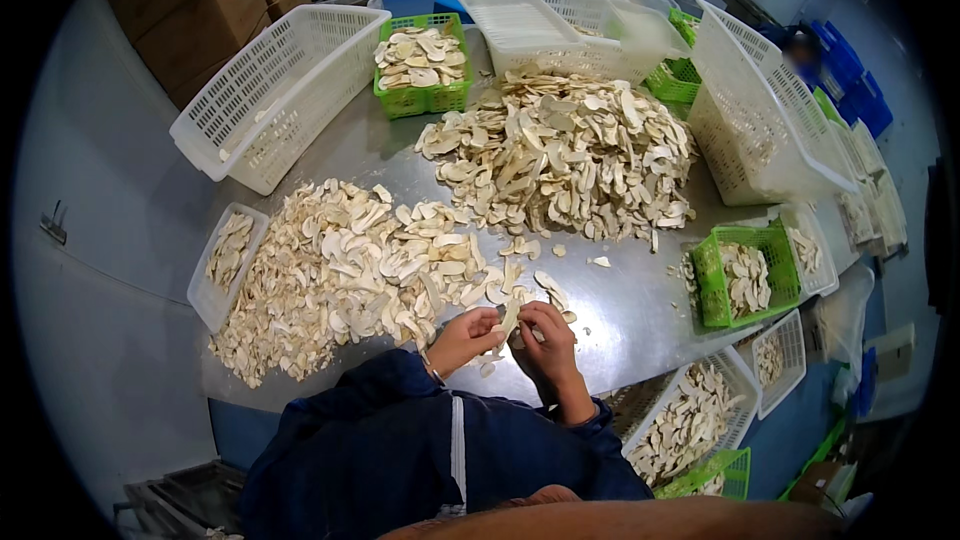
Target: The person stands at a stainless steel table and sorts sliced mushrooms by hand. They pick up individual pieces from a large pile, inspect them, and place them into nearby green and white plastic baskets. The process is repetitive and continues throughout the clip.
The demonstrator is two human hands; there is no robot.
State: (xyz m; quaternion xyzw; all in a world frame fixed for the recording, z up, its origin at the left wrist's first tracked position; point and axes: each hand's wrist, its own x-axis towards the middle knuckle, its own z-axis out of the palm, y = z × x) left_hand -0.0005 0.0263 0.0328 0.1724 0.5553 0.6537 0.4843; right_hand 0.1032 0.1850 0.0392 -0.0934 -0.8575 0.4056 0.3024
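Over the front of the steel table, my left hand [463,343] pinches a pale dried mushroom slice [509,318] between thumb and fingers. The fingertips of my right hand [553,343] are bent in against the slice's right side. A broad heap of small slices and bits [315,281] spreads to the left of my hands. Beyond them rises a taller pile of larger slices [570,157]. A few loose slices [551,289] lie just past my right fingers.
White crates [300,82] and a green basket of slices [424,94] line the table's far side. At left stands a white tray [256,229]. Another green basket [784,270] sits at right. Below it is a filled white crate [742,431]. A partly hidden person [799,49] is far right.
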